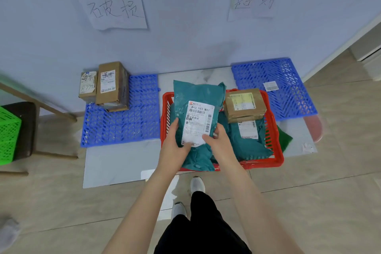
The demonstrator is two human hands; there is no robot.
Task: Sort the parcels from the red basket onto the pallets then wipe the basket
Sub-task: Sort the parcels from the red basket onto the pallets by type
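parcel, teal mailer point(195, 93): held upright over the red basket point(265, 163), my left hand point(175, 141) and right hand point(219, 140) each gripping its lower edge. label point(196, 125) faces me; i should read it before choosing a blue pallet point(123, 128).

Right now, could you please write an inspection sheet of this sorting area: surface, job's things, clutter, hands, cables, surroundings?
Surface: grey board under pallets and basket.
Job's things: red basket holds teal mailers and a cardboard box; left blue pallet bears two cardboard boxes; right blue pallet bears one small white label.
Clutter: dark green cloth beside the basket.
Hands: left hand and right hand grip a labelled teal mailer above the basket.
Cables: nothing seen.
Surroundings: two handwritten paper signs on the wall; green crate at left.
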